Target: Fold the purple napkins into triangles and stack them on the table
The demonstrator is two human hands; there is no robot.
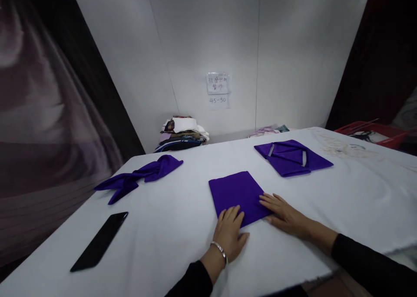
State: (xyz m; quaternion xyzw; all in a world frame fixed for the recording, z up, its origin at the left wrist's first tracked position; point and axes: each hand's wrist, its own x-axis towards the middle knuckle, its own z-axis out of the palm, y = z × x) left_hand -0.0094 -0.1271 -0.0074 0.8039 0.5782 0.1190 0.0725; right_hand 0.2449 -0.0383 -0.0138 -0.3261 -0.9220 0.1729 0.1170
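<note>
A purple cloth (237,193), folded into a flat square, lies in front of me on the white-covered table (169,232). My left hand (228,236) rests on its near left corner, fingers stretched out and a silver bracelet at the wrist. On the right edge of the cloth lies my right hand (283,214), its fingers extended flat. Neither hand grips anything. Farther back to the right is another folded purple cloth (293,158) with two small pale strips showing. A twisted, crumpled purple cloth (143,175) lies to the left.
A black flat object (99,242), like a phone, lies at the left front. A pile of folded clothes (182,134) stands at the back by the wall. A red basket (371,132) sits at the far right. Handwritten paper signs (218,90) hang on the wall.
</note>
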